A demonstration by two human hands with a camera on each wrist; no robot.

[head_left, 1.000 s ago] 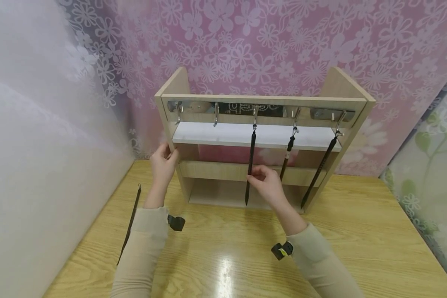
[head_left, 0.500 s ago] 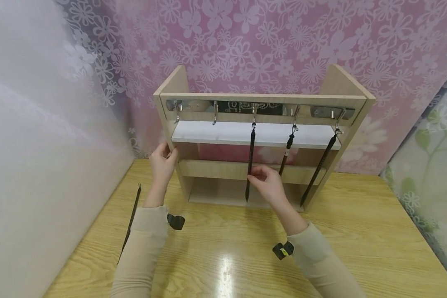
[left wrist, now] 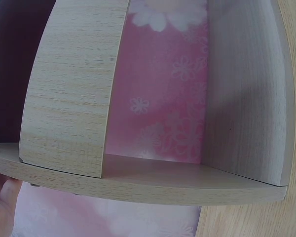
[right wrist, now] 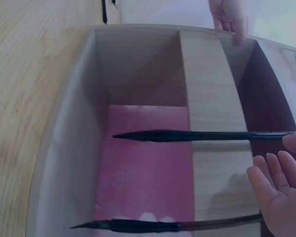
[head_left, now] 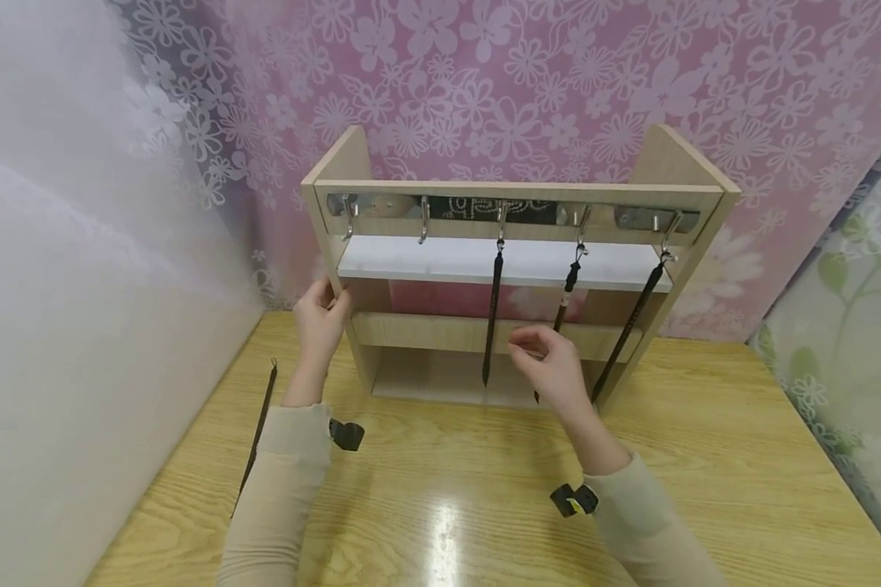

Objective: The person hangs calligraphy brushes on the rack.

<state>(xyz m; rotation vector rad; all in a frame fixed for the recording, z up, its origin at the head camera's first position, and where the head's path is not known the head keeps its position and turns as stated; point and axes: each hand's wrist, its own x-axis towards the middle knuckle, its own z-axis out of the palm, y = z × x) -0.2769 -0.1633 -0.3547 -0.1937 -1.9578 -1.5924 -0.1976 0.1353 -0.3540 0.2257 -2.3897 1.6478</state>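
Left hand (head_left: pixel 320 318) grips the rack (head_left: pixel 418 333) at nine o'clock, right hand (head_left: pixel 555 371) is empty; hanging brushes (head_left: pixel 493 319) seems underway, next likely needing the loose brush (head_left: pixel 263 414) at eight o'clock.

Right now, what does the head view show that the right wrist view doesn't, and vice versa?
Head only: the rightmost hanging brush and the pale sleeves. The loose brush on the tabletop is clear here; dark slivers at the right wrist view's top edge might be it, can't tell.
Right wrist only: the palm side of the right grip; head gets its back.
Both: the wooden rack, the middle hanging brush, the brown-handled brush beside it, pink floral backdrop, and the left grip at the rack's side.
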